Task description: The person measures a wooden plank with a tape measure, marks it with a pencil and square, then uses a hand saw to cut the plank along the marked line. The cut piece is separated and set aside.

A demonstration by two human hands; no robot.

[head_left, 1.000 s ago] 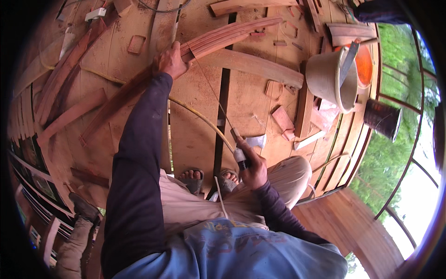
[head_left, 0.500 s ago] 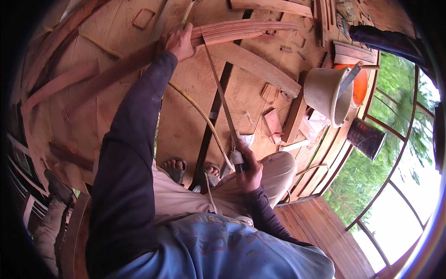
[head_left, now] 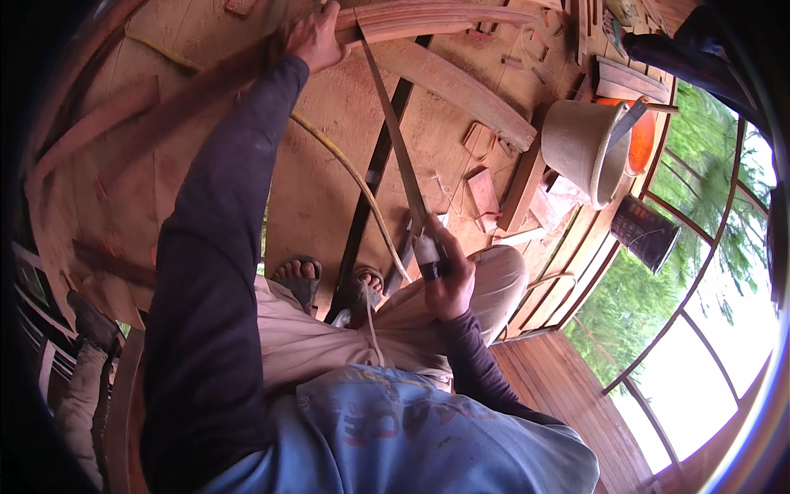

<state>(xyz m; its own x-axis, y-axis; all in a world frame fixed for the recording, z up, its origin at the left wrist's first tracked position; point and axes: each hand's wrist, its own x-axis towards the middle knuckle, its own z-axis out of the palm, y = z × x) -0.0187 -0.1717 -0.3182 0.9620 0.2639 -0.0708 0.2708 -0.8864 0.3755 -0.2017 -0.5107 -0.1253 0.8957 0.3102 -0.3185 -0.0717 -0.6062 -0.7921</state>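
Note:
At the upper left, my left hand point(head_left: 311, 39) is closed around a stack of curved reddish wooden pieces point(head_left: 403, 22) and steadies it. A handsaw point(head_left: 393, 132) with a long narrow blade runs from the stack down towards my lap. Its blade is seen nearly edge-on, and its far end lies at the wood just right of my left hand. My right hand point(head_left: 451, 276) is wrapped round the saw's dark handle, which has a pale wrapping where it meets the blade. Whether the teeth have entered the wood cannot be made out.
A plank point(head_left: 461, 90) and wood offcuts point(head_left: 484, 198) lie on the board floor. A whitish bucket point(head_left: 572, 148), an orange bucket point(head_left: 643, 138) and a dark container point(head_left: 646, 233) stand at the right. A yellowish hose point(head_left: 337, 156) crosses the floor. Another person's leg point(head_left: 86, 387) shows at lower left.
The whole view has shifted, so the floor, the wood stack and both hands sit higher in the picture. My right hand with the saw has moved slightly; both grips are unchanged.

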